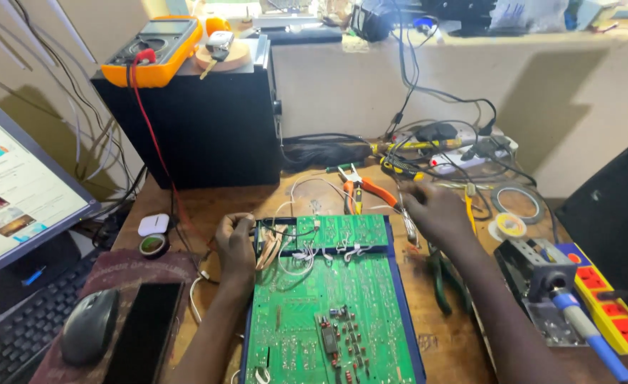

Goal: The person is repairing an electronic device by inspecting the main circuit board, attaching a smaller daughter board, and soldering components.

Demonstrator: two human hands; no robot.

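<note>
Your left hand [235, 245] is gripping the green circuit board's [331, 306] far-left corner; your right hand [435, 213] is hovering half-open near the orange-handled pliers [362, 188].

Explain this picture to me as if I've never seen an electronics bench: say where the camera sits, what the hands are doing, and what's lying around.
The one picture comes from a camera worn on the person's head, looking down at a wooden workbench. No machine here, just two bare hands. The left hand rests on the left edge of a large green circuit board, by a bundle of white wires. The right hand hovers beyond the board's far right corner; it is blurred, so I cannot tell whether it holds anything. Around them lie orange-handled pliers, a soldering iron in its stand, a computer mouse and an orange multimeter.
</note>
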